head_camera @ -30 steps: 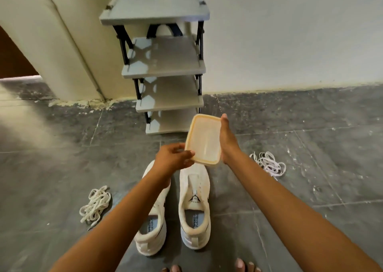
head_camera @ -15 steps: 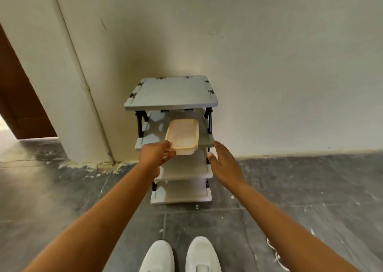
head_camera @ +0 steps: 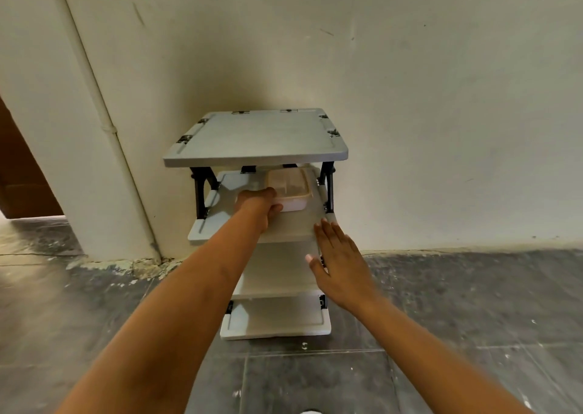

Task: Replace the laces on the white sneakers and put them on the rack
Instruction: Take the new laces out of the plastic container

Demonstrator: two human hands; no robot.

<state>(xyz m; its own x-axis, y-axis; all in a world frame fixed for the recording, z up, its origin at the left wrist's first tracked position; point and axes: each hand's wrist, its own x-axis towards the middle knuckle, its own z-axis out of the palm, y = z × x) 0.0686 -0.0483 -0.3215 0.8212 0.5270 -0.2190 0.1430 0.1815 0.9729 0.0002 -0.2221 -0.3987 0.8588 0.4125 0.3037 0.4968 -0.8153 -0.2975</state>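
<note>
A grey rack [head_camera: 255, 139] with several shelves stands against the cream wall. A pale plastic lidded box [head_camera: 288, 189] sits on the second shelf from the top, toward its right side. My left hand [head_camera: 258, 207] grips the box's near left corner. My right hand [head_camera: 339, 265] hovers flat with straight fingers just off the rack's right front edge, holding nothing. Only a sliver of one white sneaker's toe [head_camera: 310, 411] shows at the bottom edge; the laces are out of view.
The rack's top shelf and two lower shelves [head_camera: 277, 319] hold nothing. A white pillar with a thin pipe [head_camera: 104, 104] stands left of the rack, a brown doorway [head_camera: 22, 177] beyond it. Dark grey floor tiles [head_camera: 473, 303] spread around.
The view has lifted from the sneakers to the rack and come closer. My left hand carried the box onto the second shelf; my right hand let go of it and hangs flat beside the rack.
</note>
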